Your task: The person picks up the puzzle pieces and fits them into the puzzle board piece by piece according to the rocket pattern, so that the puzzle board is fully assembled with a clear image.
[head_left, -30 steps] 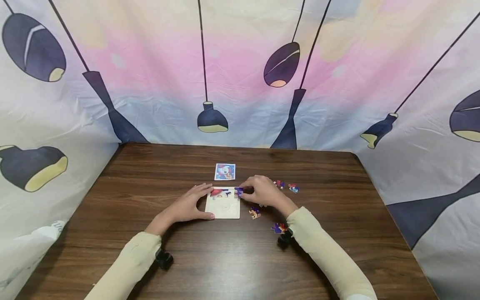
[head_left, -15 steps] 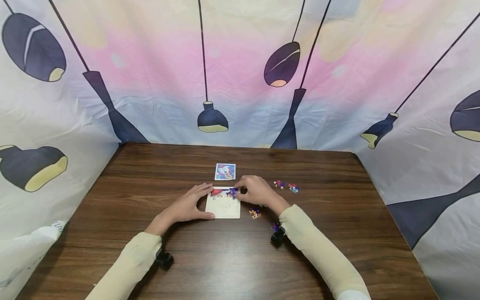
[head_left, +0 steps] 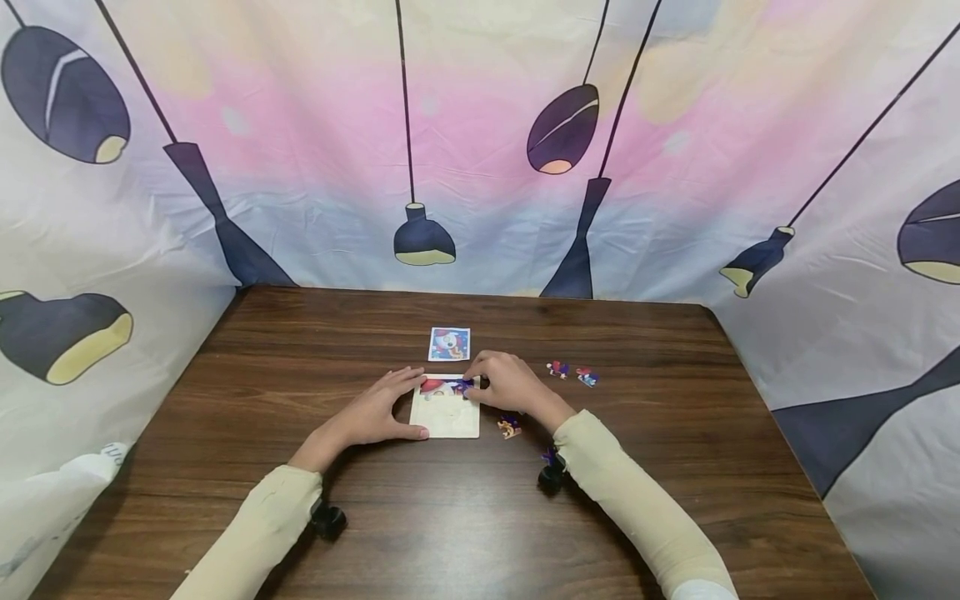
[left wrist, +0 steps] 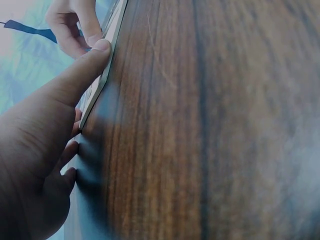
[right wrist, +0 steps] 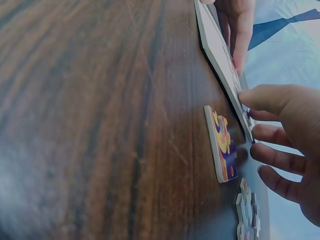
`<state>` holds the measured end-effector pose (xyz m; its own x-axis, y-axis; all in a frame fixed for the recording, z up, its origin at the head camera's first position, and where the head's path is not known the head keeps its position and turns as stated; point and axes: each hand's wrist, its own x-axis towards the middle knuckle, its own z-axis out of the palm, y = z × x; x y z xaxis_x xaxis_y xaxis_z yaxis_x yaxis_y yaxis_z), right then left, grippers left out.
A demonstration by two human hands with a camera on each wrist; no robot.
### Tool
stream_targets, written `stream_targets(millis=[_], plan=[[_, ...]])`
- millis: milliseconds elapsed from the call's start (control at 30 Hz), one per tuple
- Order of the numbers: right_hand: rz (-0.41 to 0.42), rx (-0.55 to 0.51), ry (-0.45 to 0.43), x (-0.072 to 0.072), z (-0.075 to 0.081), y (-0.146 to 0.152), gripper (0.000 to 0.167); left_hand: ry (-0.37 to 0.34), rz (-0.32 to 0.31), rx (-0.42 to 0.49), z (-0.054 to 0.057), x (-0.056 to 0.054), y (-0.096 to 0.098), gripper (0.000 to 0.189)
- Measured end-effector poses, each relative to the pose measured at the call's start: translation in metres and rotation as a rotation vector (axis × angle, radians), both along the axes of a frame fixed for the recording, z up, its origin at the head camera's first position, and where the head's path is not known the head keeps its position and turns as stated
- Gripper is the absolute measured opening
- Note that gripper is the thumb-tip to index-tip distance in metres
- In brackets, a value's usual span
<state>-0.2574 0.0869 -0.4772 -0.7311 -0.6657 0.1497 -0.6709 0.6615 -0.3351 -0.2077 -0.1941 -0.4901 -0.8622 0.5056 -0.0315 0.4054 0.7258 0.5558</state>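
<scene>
A pale square puzzle board (head_left: 444, 421) lies on the table, with a picture strip of a red hat and purple background along its far side. My left hand (head_left: 375, 408) holds the board at its left side, thumb on the near corner and fingers at the far corner. At the far right corner my right hand (head_left: 513, 385) pinches a purple puzzle piece (head_left: 467, 388) between thumb and forefinger, low over the board. Its other fingers are loosely bent beside the board in the right wrist view. The fingers hide part of the piece.
A printed picture card (head_left: 449, 343) lies beyond the board. Right of the board is an orange-and-purple puzzle piece (head_left: 509, 427); a red-and-purple piece (head_left: 558, 369) and a red-and-blue piece (head_left: 588, 377) lie farther off. Another purple piece (head_left: 550, 456) is partly hidden by the right wrist camera.
My right hand has moved left with the purple puzzle piece, from the board's right edge onto its far right corner. My left hand has stayed in place.
</scene>
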Motion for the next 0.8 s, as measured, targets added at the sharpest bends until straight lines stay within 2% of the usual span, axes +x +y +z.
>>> stream_targets(millis=[600,800], plan=[[-0.018,0.058,-0.022,0.0042,0.0043,-0.0058,0.028,-0.006,-0.002,0.001,0.0007,-0.0005,0.0006,0.102],[-0.007,0.003,-0.017,0.0026,0.0075,0.004,0.027,0.003,-0.001,0.001,0.0011,-0.001,0.0008,0.102]])
